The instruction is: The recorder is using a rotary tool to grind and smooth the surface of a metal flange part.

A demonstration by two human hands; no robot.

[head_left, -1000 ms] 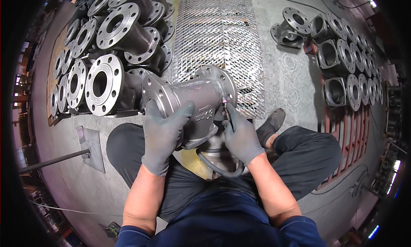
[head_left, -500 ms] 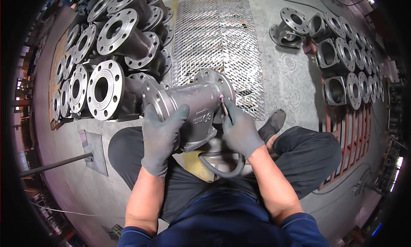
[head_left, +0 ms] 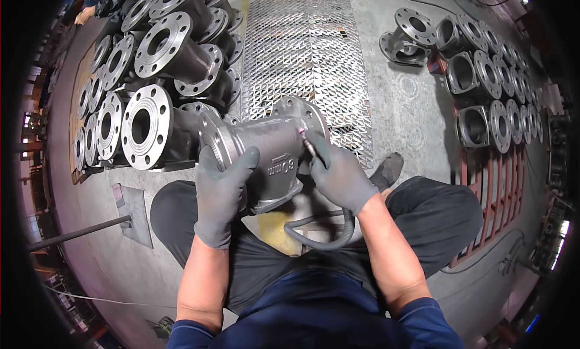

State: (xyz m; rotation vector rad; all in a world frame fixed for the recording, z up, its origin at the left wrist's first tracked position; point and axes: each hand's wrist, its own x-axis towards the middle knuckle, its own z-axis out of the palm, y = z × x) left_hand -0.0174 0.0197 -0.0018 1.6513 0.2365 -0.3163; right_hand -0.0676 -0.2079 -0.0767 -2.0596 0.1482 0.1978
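Observation:
A grey cast-metal valve body (head_left: 266, 140) with round bolt-holed flanges lies tilted in front of me, above my crossed legs. My left hand (head_left: 220, 195), in a grey glove, is closed on its near-left flange, with the thumb on the barrel. In my gloved right hand (head_left: 341, 177) is a slim die grinder (head_left: 310, 148), gripped like a pen. Its small pink grinding tip meets or nearly meets the casting's surface close to the far-right flange. A grey corrugated hose (head_left: 320, 245) loops below this hand; where it joins the tool is hidden.
Flanged castings (head_left: 145, 125) are stacked high on the left. More castings (head_left: 474, 125) stand in rows at right on a red metal rack (head_left: 492, 198). A shiny patterned metal sheet (head_left: 302, 53) covers the floor ahead. A dark rod (head_left: 81, 233) juts in from the left.
The grinder tip has moved slightly left, away from the flange and onto the barrel. My right hand has shifted a little right and down; the casting has turned slightly.

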